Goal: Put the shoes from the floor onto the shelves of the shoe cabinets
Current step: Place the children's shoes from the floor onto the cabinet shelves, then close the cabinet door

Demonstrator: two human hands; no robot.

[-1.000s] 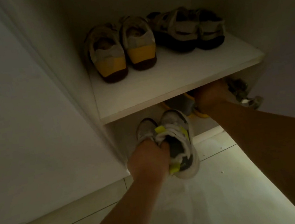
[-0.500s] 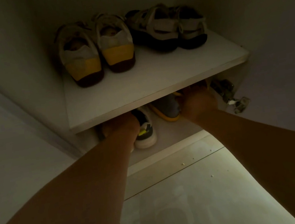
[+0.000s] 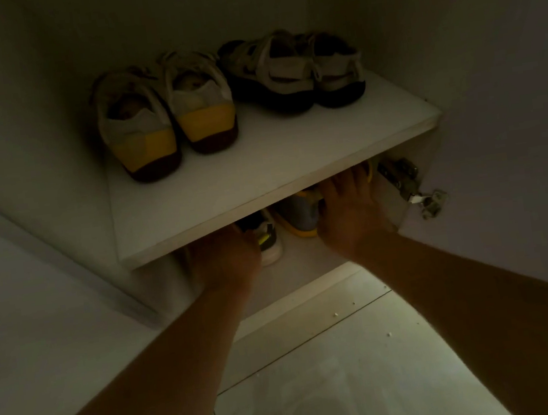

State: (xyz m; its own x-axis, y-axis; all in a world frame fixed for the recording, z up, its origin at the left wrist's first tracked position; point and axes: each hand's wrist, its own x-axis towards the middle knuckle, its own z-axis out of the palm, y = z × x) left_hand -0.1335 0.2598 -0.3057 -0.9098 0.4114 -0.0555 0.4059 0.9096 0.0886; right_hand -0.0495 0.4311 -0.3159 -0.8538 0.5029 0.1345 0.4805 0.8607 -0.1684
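In a dim white shoe cabinet, a pair of white sneakers with neon-yellow accents [image 3: 269, 242] stands on the bottom shelf [image 3: 302, 266]. My left hand [image 3: 226, 263] is on their heels, its fingers hidden under the upper shelf's edge. To the right lie blue shoes with yellow soles [image 3: 299, 216]. My right hand [image 3: 348, 208] lies over them with fingers spread around them. The upper shelf [image 3: 262, 177] carries white sneakers with yellow heels [image 3: 169, 123] and grey strapped sandals [image 3: 293, 70].
A metal door hinge [image 3: 407, 184] sticks out at the cabinet's right wall, close to my right hand. An open white door panel [image 3: 36, 305] stands at the left. Pale floor tiles [image 3: 337, 372] lie below the cabinet.
My left hand has carried the white sneakers from in front of the cabinet onto the bottom shelf. My right hand has stayed on the blue shoes. The view has shifted a little.
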